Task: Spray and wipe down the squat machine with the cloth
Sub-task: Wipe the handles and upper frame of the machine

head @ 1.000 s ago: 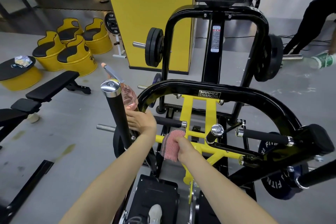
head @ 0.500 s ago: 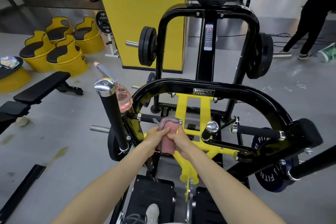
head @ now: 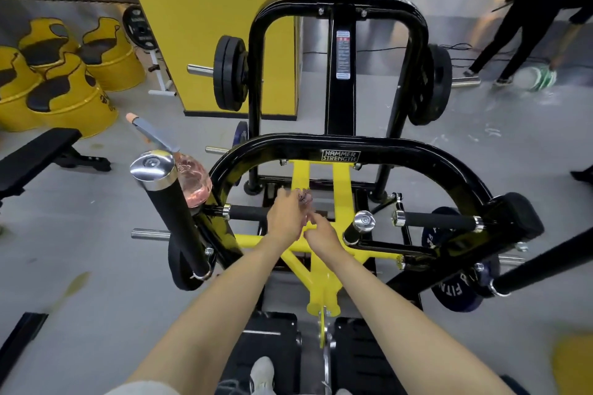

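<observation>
The squat machine has a black curved bar (head: 385, 151) and a yellow inner frame (head: 340, 183). My left hand (head: 287, 216) grips the cloth (head: 305, 196) at the inner end of the left foam handle (head: 247, 212); only a bit of mesh cloth shows above the fingers. My right hand (head: 321, 232) is just below and right of it, over the yellow frame, with loose fingers holding nothing I can see. A pink spray bottle (head: 194, 184) hangs on the machine's left side, behind the upright padded handle (head: 173, 212).
A black bench (head: 38, 151) and yellow barrel seats (head: 73, 99) stand at the left. Behind the machine is a yellow pillar (head: 208, 26). A person in black (head: 529, 19) bends at the far right. Weight plates (head: 229, 74) sit on the pegs. My shoe (head: 261, 372) is on the foot platform (head: 266, 340).
The cloth went from my right hand to my left, both holding it midway. My left hand left the handle and rose with the cloth; my right hand dropped off it.
</observation>
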Available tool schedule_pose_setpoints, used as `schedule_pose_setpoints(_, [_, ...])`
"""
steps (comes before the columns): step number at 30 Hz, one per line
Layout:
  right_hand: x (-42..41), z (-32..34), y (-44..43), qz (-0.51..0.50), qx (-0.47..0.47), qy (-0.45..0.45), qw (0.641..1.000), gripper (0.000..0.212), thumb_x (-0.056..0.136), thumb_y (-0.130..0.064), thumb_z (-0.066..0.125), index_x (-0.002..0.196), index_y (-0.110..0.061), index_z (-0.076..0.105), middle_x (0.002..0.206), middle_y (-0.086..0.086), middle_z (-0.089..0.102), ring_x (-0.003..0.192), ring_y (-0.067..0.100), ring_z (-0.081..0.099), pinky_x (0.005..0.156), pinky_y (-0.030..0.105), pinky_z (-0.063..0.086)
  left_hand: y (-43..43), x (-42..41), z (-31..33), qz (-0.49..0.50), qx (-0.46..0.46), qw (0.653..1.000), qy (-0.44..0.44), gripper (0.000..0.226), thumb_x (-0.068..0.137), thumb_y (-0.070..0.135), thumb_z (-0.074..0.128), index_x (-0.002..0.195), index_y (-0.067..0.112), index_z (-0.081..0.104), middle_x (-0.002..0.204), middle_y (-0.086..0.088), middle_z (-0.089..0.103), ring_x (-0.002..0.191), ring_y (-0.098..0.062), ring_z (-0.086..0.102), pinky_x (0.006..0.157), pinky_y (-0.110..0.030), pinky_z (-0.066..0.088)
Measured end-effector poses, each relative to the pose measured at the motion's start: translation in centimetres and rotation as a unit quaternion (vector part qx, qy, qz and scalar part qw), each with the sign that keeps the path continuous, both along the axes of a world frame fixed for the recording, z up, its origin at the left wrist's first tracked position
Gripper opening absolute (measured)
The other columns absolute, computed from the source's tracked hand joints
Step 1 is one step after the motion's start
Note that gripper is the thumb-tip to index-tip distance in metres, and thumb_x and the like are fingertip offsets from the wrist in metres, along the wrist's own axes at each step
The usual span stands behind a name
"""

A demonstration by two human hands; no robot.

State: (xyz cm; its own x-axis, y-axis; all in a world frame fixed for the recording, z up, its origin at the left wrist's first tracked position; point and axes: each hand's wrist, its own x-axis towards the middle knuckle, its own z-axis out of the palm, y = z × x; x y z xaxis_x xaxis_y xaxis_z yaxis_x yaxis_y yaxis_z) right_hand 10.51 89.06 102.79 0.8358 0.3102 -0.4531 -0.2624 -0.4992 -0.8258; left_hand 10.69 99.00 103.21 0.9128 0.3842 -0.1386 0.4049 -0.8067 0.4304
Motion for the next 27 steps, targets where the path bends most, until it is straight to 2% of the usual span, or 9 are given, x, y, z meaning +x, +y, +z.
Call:
schedule_pose_setpoints(2, [0.0, -0.5, 0.3, 0.015, -0.022, -0.025, 0.999, 0.058, 0.084, 0.009, 0.041, 0.137, -0.015, 0.046, 0.137, 0.005, 0.046, 0.125, 0.026, 0.045, 0.084, 0.028, 0.040, 1.0, -0.3, -0.7, -0.025, 0.045, 0.999, 0.000, 0.031, 0.094, 0.022, 0.054, 0.124, 0.017, 0.050, 0.115, -0.008, 0.042, 0.101, -0.030, 0.055, 0.069, -0.035, 0.040])
schedule_pose_setpoints(6, [0.3, -0.7, 0.7, 0.055, -0.086, -0.082, 0.991, 0.069, 0.085, 0.006, 0.040, 0.149, -0.017, 0.029, 0.149, 0.004, 0.035, 0.137, 0.025, 0.033, 0.105, 0.039, 0.039, 2.6, -0.7, -0.9, -0.041, 0.068, 0.997, 0.008, 0.035, 0.093, 0.021, 0.056, 0.127, 0.016, 0.047, 0.116, -0.007, 0.042, 0.099, -0.029, 0.056, 0.067, -0.035, 0.039])
schedule_pose_setpoints(8, [0.5, -0.6, 0.8, 0.099, -0.147, -0.116, 0.977, 0.066, 0.087, 0.005, 0.040, 0.150, -0.013, 0.028, 0.148, 0.008, 0.038, 0.135, 0.028, 0.037, 0.101, 0.040, 0.042, 3.4, -1.1, -1.0, -0.038, 0.080, 0.996, 0.000, 0.036, 0.093, 0.022, 0.056, 0.127, 0.016, 0.046, 0.116, -0.007, 0.043, 0.099, -0.029, 0.056, 0.067, -0.035, 0.040])
schedule_pose_setpoints(10, [0.7, -0.4, 1.0, 0.129, -0.216, -0.151, 0.956, 0.062, 0.088, 0.006, 0.040, 0.147, -0.011, 0.032, 0.139, 0.012, 0.048, 0.127, 0.032, 0.045, 0.085, 0.039, 0.047, 4.4, -1.5, -1.2, -0.027, 0.085, 0.996, -0.004, 0.035, 0.094, 0.022, 0.056, 0.127, 0.015, 0.046, 0.115, -0.008, 0.044, 0.098, -0.029, 0.057, 0.068, -0.037, 0.044])
schedule_pose_setpoints(14, [1.1, 0.7, 1.3, 0.187, -0.306, -0.230, 0.904, 0.035, 0.085, 0.011, 0.044, 0.113, -0.007, 0.056, 0.110, 0.014, 0.061, 0.103, 0.034, 0.057, 0.068, 0.037, 0.045, 6.5, -2.8, -1.2, 0.011, 0.109, 0.994, -0.030, 0.033, 0.093, 0.020, 0.057, 0.124, 0.015, 0.049, 0.111, -0.007, 0.048, 0.097, -0.025, 0.057, 0.072, -0.035, 0.050])
schedule_pose_setpoints(17, [1.9, 1.3, 1.3, 0.210, -0.320, -0.244, 0.891, 0.024, 0.084, 0.012, 0.045, 0.090, -0.010, 0.053, 0.096, 0.014, 0.061, 0.092, 0.034, 0.059, 0.066, 0.035, 0.039, 7.1, -3.7, -0.9, 0.043, 0.152, 0.987, -0.037, 0.030, 0.092, 0.016, 0.058, 0.120, 0.010, 0.050, 0.111, -0.008, 0.048, 0.099, -0.021, 0.055, 0.068, -0.027, 0.049])
schedule_pose_setpoints(20, [2.8, 1.9, 1.7, 0.196, -0.315, -0.242, 0.896, 0.017, 0.088, 0.005, 0.049, 0.093, -0.009, 0.056, 0.095, 0.013, 0.061, 0.089, 0.034, 0.060, 0.066, 0.034, 0.040, 6.9, -4.1, -0.7, 0.054, 0.175, 0.983, -0.028, 0.038, 0.090, 0.007, 0.059, 0.125, 0.008, 0.045, 0.120, -0.009, 0.047, 0.107, -0.021, 0.053, 0.070, -0.025, 0.049])
schedule_pose_setpoints(23, [3.0, 2.1, 2.0, 0.216, -0.326, -0.254, 0.885, 0.012, 0.089, 0.002, 0.053, 0.097, -0.006, 0.056, 0.091, 0.012, 0.056, 0.091, 0.033, 0.060, 0.065, 0.035, 0.040, 7.1, -3.9, 0.3, 0.100, 0.139, 0.985, -0.038, 0.036, 0.088, 0.002, 0.057, 0.124, 0.006, 0.049, 0.117, -0.011, 0.048, 0.100, -0.025, 0.056, 0.070, -0.029, 0.047])
schedule_pose_setpoints(27, [3.6, 2.1, 2.9, 0.237, -0.327, -0.248, 0.881, 0.027, 0.086, 0.009, 0.053, 0.072, -0.009, 0.039, 0.074, 0.007, 0.044, 0.086, 0.030, 0.058, 0.064, 0.035, 0.039, 7.5, -3.8, 1.3, 0.040, 0.194, 0.978, -0.058, 0.041, 0.082, -0.006, 0.060, 0.120, 0.005, 0.052, 0.113, -0.013, 0.050, 0.097, -0.027, 0.054, 0.058, -0.029, 0.041])
